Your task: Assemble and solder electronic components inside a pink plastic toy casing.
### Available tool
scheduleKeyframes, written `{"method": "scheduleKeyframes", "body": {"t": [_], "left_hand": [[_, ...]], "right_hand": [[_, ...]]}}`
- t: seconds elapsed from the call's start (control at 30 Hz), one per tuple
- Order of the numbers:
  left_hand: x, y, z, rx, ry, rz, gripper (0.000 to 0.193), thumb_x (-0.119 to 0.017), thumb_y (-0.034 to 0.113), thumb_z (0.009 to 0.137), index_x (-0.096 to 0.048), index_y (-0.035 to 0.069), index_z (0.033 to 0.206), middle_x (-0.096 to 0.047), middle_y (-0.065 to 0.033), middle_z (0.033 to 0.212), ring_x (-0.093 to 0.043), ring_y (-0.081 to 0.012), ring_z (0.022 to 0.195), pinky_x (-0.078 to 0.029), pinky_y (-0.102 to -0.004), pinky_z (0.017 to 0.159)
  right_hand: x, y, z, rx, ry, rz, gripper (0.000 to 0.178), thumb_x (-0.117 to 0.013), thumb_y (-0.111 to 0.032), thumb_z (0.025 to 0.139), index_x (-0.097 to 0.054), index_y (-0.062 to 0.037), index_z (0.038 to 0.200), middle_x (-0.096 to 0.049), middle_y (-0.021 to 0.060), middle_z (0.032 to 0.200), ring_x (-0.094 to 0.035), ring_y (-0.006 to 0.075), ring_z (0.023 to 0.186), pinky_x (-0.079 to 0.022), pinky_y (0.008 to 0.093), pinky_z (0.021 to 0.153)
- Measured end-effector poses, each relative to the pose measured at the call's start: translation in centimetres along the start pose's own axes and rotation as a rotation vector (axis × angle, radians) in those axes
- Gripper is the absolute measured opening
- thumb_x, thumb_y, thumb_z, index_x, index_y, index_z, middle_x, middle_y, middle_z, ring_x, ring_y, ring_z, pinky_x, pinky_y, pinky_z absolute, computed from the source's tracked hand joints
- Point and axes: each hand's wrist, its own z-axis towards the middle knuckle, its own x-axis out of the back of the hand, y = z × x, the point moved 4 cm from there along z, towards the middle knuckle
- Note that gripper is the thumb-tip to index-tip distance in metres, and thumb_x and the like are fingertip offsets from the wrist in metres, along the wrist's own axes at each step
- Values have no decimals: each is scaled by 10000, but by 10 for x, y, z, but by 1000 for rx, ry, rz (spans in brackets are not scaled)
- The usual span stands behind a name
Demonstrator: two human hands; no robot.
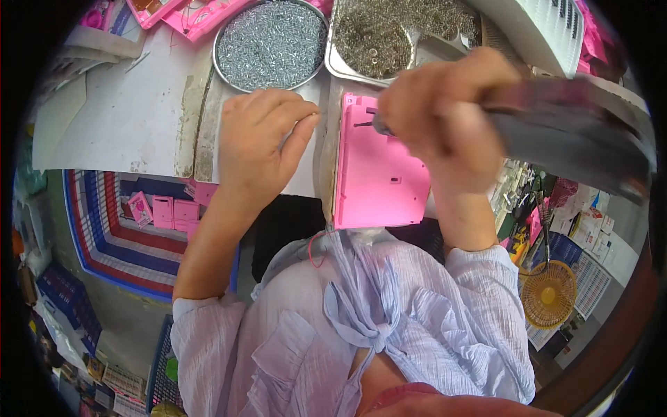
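Note:
A pink flat plastic casing [382, 174] lies on the table edge in front of me. My right hand [451, 115], blurred, is wrapped round a dark power screwdriver [563, 132]. Its thin bit [363, 124] reaches over the upper part of the casing. To the left of the casing is my left hand [260, 135], thumb and forefinger pinched together; whatever is between the fingertips is too small to make out. Just beyond that hand stands a round metal tray [217, 59] full of small silvery screws.
A rectangular metal tray [332, 62] of small brownish metal parts stands at the back. Below the table on the left, a striped red, white and blue basket [90, 229] holds pink pieces. A yellow round basket [549, 295] is at lower right. More pink parts [201, 21] lie far left.

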Motion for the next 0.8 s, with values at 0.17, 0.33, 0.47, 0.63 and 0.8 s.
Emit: {"method": "scheduleKeyframes", "body": {"t": [0.17, 0.33, 0.47, 0.63, 0.8], "left_hand": [[-9, 8, -3, -28, -5, -36, 165, -763, 105, 830, -700, 89, 982, -685, -31, 934, -634, -227, 824, -399, -382, 785], [-10, 23, -5, -90, 25, -63, 181, -780, 116, 812, -704, 108, 976, -685, -15, 921, -627, -201, 802, -392, -371, 777], [-15, 28, -8, -100, 34, -80, 200, -797, 122, 790, -709, 117, 970, -683, -9, 908, -615, -191, 778, -388, -368, 777], [-14, 40, -13, -120, 77, -118, 229, -816, 123, 766, -714, 119, 972, -684, -9, 907, -608, -189, 752, -380, -361, 777], [-14, 46, -22, -126, 81, -126, 235, -819, 127, 765, -715, 124, 975, -684, -7, 913, -603, -186, 747, -375, -361, 783]], "right_hand": [[1, 19, -18, 4, 51, -267, 235, -656, -164, 977, -463, -54, 902, -507, 86, 573, -425, 128, 469, -348, 308, 444], [-5, 15, -11, 42, -2, -231, 222, -629, -239, 1000, -500, -59, 987, -498, 48, 584, -433, 129, 470, -355, 309, 456], [-13, -34, -7, 44, -40, 3, 282, -591, -368, 1020, -512, -103, 1074, -512, -8, 632, -463, 125, 509, -387, 320, 504], [-24, -46, -21, -5, -18, 37, 309, -575, -425, 1025, -515, -138, 1119, -517, -34, 661, -478, 122, 535, -402, 321, 535], [-25, -51, -29, 33, -77, 49, 303, -572, -428, 1026, -515, -145, 1120, -517, -37, 665, -476, 118, 542, -394, 309, 529]]}}
